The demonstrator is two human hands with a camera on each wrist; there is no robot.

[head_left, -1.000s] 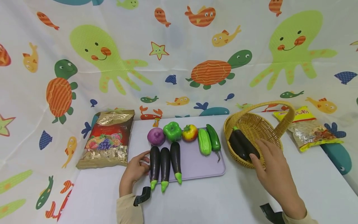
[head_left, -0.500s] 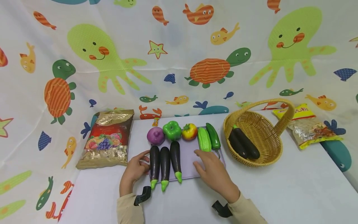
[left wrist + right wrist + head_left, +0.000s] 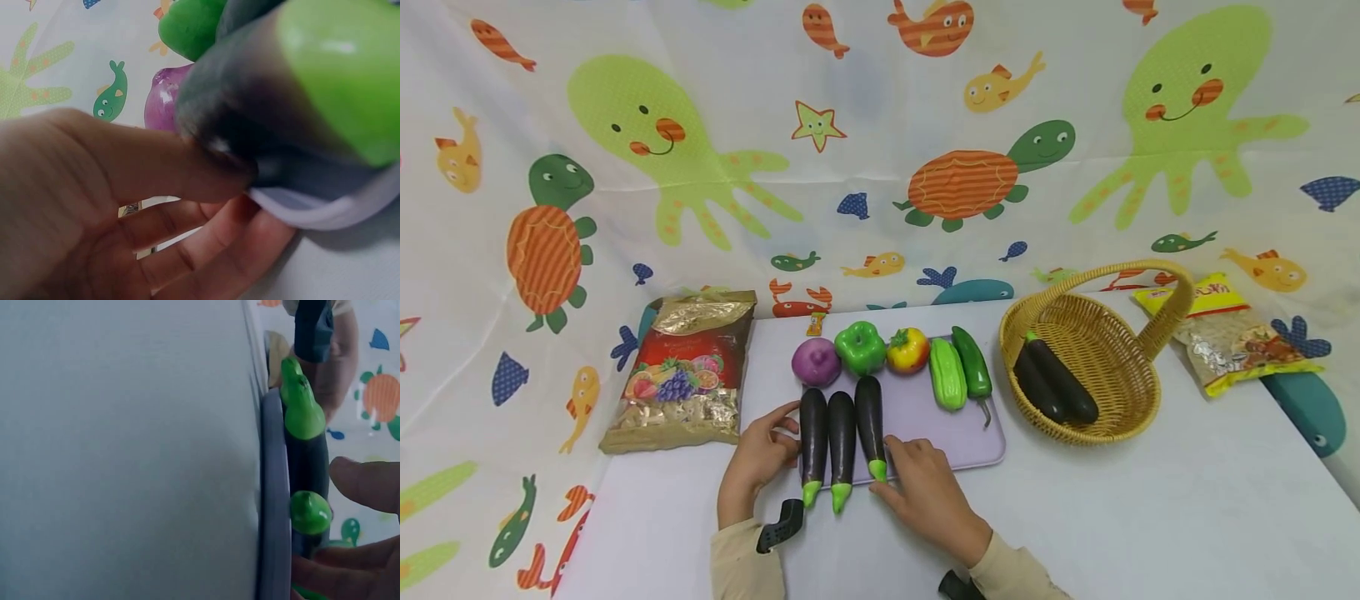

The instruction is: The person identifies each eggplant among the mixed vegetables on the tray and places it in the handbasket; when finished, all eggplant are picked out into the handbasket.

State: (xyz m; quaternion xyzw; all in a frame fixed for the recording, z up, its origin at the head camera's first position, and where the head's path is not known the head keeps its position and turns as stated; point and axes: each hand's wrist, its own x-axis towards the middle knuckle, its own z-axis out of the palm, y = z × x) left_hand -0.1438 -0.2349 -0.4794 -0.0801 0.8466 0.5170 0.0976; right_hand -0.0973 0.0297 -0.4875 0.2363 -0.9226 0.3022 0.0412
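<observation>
Three dark eggplants with green caps lie side by side on a lilac tray [image 3: 917, 425]. At the tray's left edge my left hand [image 3: 762, 457] holds the rim beside the leftmost eggplant [image 3: 813, 437]; in the left wrist view the thumb [image 3: 187, 165] lies over the rim, fingers below it. My right hand [image 3: 931, 493] is at the capped end of the rightmost eggplant [image 3: 870, 421]. In the right wrist view its thumb [image 3: 369, 481] stands apart from the green cap [image 3: 310, 512], with the fingers on the other side.
Two more eggplants [image 3: 1060, 379] lie in a wicker basket [image 3: 1120, 342] with a tall handle. A purple onion [image 3: 816, 362], green pepper [image 3: 861, 347], red-yellow fruit [image 3: 907, 350], light green vegetable [image 3: 948, 375] and green chili [image 3: 972, 362] line the tray's back. Packets [image 3: 688, 375] stand either side.
My right hand has left the basket and moved left across the tray to the rightmost eggplant. The left hand has stayed at the tray's edge.
</observation>
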